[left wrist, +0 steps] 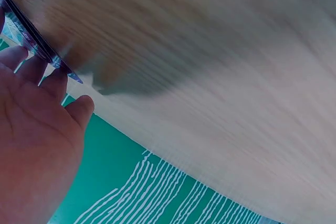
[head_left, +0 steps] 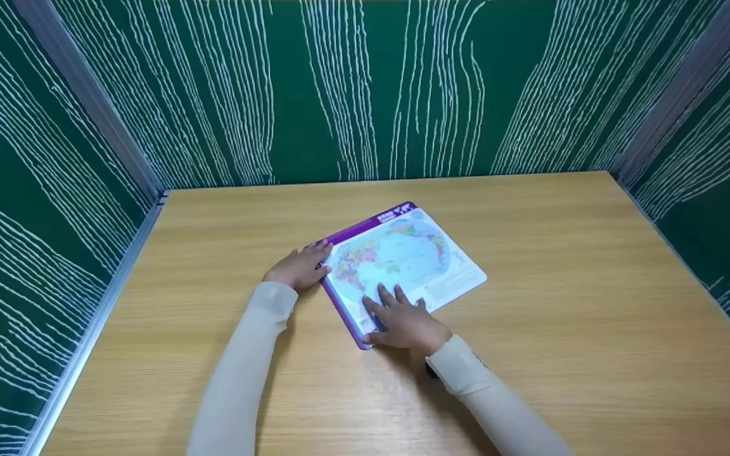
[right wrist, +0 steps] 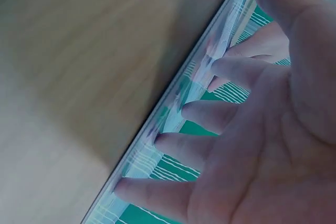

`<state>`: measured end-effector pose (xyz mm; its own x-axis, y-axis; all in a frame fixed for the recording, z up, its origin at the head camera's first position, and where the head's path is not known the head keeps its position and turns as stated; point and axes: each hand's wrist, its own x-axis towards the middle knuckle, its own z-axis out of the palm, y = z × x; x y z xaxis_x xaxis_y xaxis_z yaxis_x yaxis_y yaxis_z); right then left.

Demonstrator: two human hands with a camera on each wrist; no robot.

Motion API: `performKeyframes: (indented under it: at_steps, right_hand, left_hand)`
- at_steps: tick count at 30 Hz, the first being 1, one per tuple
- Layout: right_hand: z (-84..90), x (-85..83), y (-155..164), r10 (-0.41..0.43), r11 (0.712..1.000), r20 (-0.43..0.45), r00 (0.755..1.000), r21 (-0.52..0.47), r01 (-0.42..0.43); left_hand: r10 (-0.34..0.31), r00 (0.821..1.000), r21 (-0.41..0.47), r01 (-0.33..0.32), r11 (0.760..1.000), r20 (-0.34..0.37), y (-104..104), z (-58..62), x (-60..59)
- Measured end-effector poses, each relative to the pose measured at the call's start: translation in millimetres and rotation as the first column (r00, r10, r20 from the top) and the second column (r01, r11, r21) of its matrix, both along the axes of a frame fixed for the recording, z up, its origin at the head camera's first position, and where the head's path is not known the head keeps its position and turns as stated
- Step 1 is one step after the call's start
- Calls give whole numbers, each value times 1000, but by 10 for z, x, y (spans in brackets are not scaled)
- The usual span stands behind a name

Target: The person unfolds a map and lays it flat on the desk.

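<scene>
A flat world-map board [head_left: 410,252] with a purple border lies at an angle in the middle of the wooden table [head_left: 568,291]. My left hand [head_left: 300,266] rests against the board's left corner with straight fingers; in the left wrist view those fingers [left wrist: 32,69] touch the board's thin dark edge [left wrist: 32,39]. My right hand [head_left: 403,318] lies flat on the board's near corner. In the right wrist view its spread fingers [right wrist: 220,66] press on the board's surface [right wrist: 176,98]. Neither hand curls round anything.
Green panels with white wavy lines [head_left: 365,88] wall in the table at the back and both sides, with metal posts [head_left: 92,95] at the corners. Bare tabletop surrounds the board on all sides.
</scene>
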<state>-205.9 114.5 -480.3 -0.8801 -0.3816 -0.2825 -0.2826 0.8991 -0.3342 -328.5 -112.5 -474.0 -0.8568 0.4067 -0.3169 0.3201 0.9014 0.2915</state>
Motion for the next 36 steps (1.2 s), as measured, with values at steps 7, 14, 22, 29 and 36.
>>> performKeyframes:
  at_steps: [7, 14, 22, 29, 36]
  right_hand:
    - [3, -19, -36, -30, 999, 34, 999, 17, 30]
    - [8, -26, -9, -10, 1000, 34, 999, 26, 9]
    - [25, -44, 101, 61, 995, 37, 997, 72, -64]
    - [17, -77, 184, 115, 988, 20, 993, 100, -116]
    - [14, -117, 309, 147, 985, 46, 988, 86, -151]
  left_hand:
    - [19, 1000, 4, -19, 1000, 22, -17, -24, -2]
    - [21, 999, -4, -21, 1000, 38, -29, -11, 12]
    - [-6, 999, -17, 7, 1000, 40, -56, -17, 48]
    - [-33, 999, -5, 34, 999, 24, -103, -22, 94]
    - [-31, 999, 13, 31, 999, 21, -128, -25, 176]
